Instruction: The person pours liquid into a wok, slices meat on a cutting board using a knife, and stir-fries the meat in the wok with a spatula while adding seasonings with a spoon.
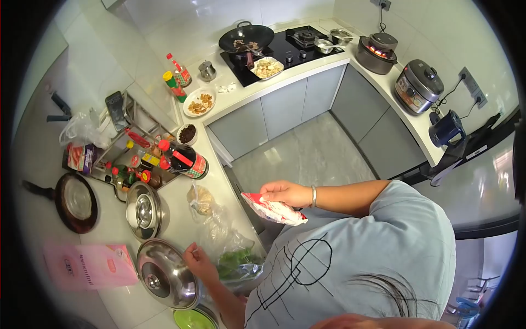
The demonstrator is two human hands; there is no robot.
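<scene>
My right hand (287,194), with a bangle at its wrist, grips a crumpled red-and-white packet (273,209) in front of my light blue shirt. Over the left counter, my left hand (199,262) has its fingers curled together in a pinch; whatever is between them is too small to make out. It is next to a domed steel lid (178,274) and a clear plastic bag (241,263) with green leaves inside. Just beyond lies another clear bag (201,200) holding something pale.
A sauce bottle (189,162) stands by a crowded condiment rack (139,159). Along the back are a plate of brown pieces (199,103), a wok (246,39) and a dish of sliced food (267,67) at the stove. Cookers (419,86) and a kettle (446,129) line the right counter.
</scene>
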